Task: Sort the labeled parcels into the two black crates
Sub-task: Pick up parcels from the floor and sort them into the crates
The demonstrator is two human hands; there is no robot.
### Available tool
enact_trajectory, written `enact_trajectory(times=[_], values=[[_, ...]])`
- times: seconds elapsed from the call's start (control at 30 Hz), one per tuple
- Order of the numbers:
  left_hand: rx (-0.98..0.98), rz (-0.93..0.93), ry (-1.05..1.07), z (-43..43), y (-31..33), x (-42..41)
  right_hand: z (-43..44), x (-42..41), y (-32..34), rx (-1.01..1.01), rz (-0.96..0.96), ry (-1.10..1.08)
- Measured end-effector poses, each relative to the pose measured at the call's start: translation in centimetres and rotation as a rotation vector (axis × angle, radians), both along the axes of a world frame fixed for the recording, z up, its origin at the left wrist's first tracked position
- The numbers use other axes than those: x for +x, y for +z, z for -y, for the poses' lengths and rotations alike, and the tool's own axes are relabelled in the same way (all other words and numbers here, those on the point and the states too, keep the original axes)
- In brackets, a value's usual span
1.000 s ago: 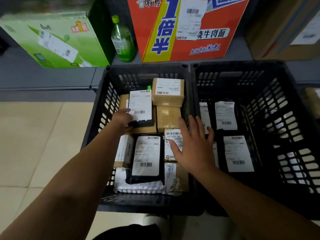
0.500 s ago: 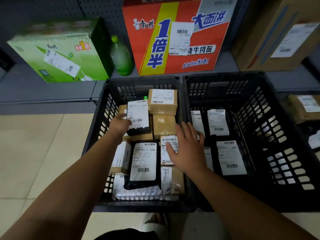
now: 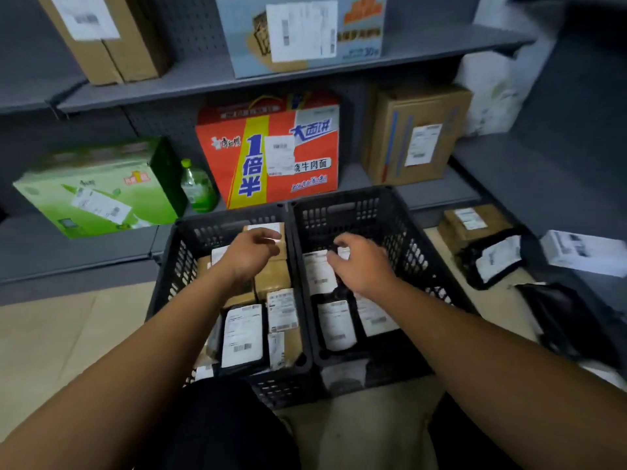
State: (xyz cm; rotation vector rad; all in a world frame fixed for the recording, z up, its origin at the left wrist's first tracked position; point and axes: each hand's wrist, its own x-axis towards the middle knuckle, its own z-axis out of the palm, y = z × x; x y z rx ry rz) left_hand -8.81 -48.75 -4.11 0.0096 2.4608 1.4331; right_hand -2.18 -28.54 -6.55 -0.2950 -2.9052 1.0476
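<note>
- Two black crates stand side by side on the pale floor, touching along their long walls: left crate, right crate. The shared wall between them serves as landmark.
- Left of that wall: left crate packed tight with labeled parcels, among them brown boxes and a black mailer with a white label near the front.
- Right of that wall: right crate holds fewer parcels, flat black mailers with white labels, lying on its bottom.
- Left hand hovers over the rear of the left crate, just left of the wall; fingers loosely curled and apart, gripping nothing visible.
- Right hand hovers over the right crate, just right of the wall; fingers spread and bent, nothing clamped. Whether fingertips touch the parcel below, cannot tell.
- Behind the wall, on the low grey shelf: red-orange carton with a white label; farther left a green bottle and a green carton.
- Well right of the wall, on the floor: a brown box and a black mailer, outside both crates.
</note>
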Motion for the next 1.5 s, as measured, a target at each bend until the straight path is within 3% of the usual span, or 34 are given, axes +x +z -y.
enact_trajectory(times=[0.17,0.3,0.4,0.5,0.7,0.83,0.97,1.1,1.5], values=[[0.037,-0.03,-0.157,-9.3,3.6,5.9,-10.1,6.3,4.1,-0.13,-0.015,-0.234],[-0.008,-0.012,-0.348,-16.4,2.9,11.0,-18.3,13.5,3.8,-0.213,0.003,-0.42],[-0.093,0.005,-0.495,-20.9,0.6,13.8,-23.9,19.1,0.8,-0.286,0.046,-0.6],[-0.253,-0.098,-0.642,-23.9,-2.3,16.2,-28.2,24.5,-3.5,-0.433,0.135,-0.763],[-0.443,-0.308,-0.875,-27.6,-9.9,18.9,-30.6,30.7,-12.0,-0.498,0.41,-0.864],[-0.63,-0.493,-0.913,-29.9,-12.9,16.8,-30.9,28.2,-16.6,-0.432,0.547,-0.777],[-0.774,-0.585,-1.002,-31.2,-15.9,14.3,-30.4,22.6,-21.3,-0.449,0.553,-0.747],[-0.765,-0.701,-0.981,-31.2,-17.8,13.8,-30.8,16.7,-26.0,-0.496,0.512,-0.717],[-0.746,-0.726,-1.01,-31.1,-19.5,13.4,-32.1,9.4,-35.7,-0.279,0.502,-0.625]])
